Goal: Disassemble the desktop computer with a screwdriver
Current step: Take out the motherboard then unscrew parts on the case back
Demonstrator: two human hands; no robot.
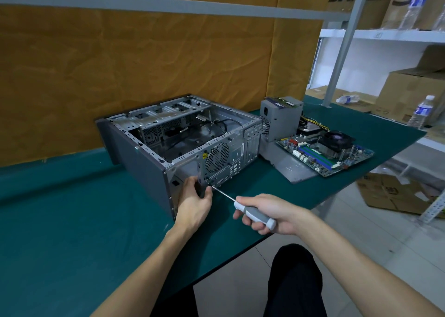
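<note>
An open grey desktop case (149, 162) lies on its side on the green table (72, 220), its rear panel with the fan grille (216, 157) facing me. My right hand (269, 214) grips a white-and-grey screwdriver (255, 214); its tip touches the lower edge of the rear panel, below the grille. My left hand (195, 201) holds the case's lower rear corner, thumb and fingers curled at the panel beside the screwdriver tip. Whether a screw sits at the tip is too small to tell.
To the right of the case stand a removed grey power supply (280, 118), a flat grey side panel (292, 167) and a motherboard (325, 151) with its cooler fan. Shelves with cardboard boxes and water bottles stand at the far right. My knee shows below the table's edge.
</note>
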